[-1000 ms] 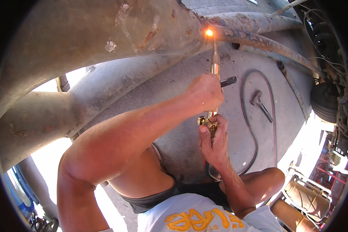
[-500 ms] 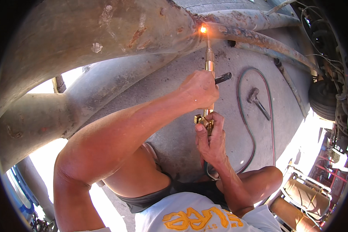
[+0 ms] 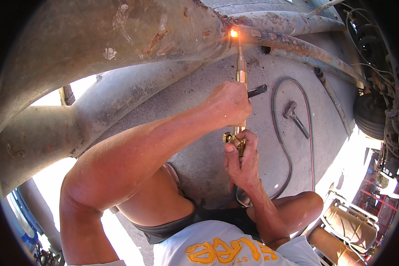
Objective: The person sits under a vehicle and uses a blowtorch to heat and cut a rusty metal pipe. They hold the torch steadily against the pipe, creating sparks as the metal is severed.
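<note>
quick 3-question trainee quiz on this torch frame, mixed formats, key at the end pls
1. True or false: the flame tip of the brass torch touches the rusty pipe.
2. Which hand grips the torch barrel nearer the flame? A) left hand B) right hand
3. Fill in: on the concrete floor, the hammer lies inside the loop of the ____ .

Key:
1. True: the glow sits right on the pipe joint.
2. A. The right hand is at the valve end.
3. Hose, a green and red pair.
</note>
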A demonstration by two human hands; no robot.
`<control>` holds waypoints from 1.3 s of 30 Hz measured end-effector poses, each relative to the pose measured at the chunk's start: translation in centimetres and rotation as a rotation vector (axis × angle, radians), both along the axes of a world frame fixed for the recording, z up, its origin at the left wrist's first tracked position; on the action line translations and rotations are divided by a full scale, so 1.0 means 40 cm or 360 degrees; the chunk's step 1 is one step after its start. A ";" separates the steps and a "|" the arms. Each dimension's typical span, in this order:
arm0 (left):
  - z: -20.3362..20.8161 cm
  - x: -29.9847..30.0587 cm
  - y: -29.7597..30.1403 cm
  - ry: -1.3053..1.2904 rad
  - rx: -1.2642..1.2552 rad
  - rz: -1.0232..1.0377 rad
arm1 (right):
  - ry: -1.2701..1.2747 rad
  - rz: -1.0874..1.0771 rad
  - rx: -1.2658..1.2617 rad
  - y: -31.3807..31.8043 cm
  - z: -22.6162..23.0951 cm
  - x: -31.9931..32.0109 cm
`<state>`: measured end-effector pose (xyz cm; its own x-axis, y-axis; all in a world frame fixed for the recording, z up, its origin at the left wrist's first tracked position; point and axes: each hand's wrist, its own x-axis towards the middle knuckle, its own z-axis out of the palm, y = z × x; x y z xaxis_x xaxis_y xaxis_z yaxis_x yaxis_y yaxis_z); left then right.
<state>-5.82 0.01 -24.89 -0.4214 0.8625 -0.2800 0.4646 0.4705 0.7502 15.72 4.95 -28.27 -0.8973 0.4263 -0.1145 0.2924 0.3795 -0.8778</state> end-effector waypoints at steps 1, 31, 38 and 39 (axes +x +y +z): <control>0.000 0.000 0.000 -0.0011 0.0003 0.0002 | -0.0001 0.0000 -0.0020 0.002 0.000 0.002; 0.001 -0.002 0.013 0.0068 -0.0041 -0.0107 | -0.0048 0.0013 0.0010 0.020 0.017 0.009; 0.014 -0.003 0.013 0.0017 -0.0055 -0.0103 | -0.0103 -0.0026 -0.0150 0.023 0.023 0.012; 0.017 -0.004 0.012 0.0014 -0.0047 -0.0108 | -0.0084 -0.0011 -0.0104 0.024 0.023 0.012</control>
